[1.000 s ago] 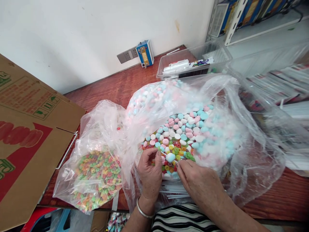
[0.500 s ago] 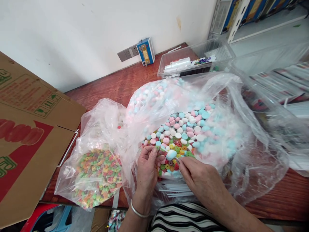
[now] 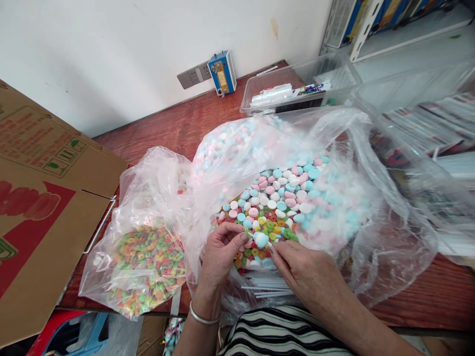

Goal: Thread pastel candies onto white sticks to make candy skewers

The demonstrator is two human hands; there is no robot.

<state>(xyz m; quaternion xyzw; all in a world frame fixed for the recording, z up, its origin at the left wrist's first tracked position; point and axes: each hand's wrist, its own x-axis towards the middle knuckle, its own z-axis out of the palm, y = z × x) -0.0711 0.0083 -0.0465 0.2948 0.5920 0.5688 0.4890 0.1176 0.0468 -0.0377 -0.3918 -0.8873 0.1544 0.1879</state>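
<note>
Head view is showing a blue-and-white marshmallow (image 3: pixel 261 241) sitting between the left hand (image 3: pixel 219 253) and the right hand (image 3: pixel 310 268), over loose ring gummies (image 3: pixel 272 229) toward the near side of the open plastic bag (image 3: pixel 222 188). The right hand is pinching what looks like a thin stick (image 3: pixel 271 244), while the left is curling thumb and forefinger near each other, their hold unclear. Left of the open plastic bag, a gummy bag (image 3: pixel 144 210) is resting on the tabletop (image 3: pixel 159 126).

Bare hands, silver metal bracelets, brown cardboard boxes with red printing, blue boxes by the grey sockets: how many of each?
Left hand and right hand: 2
Silver metal bracelet: 1
Brown cardboard box with red printing: 1
Blue box: 1
Total: 5
</note>
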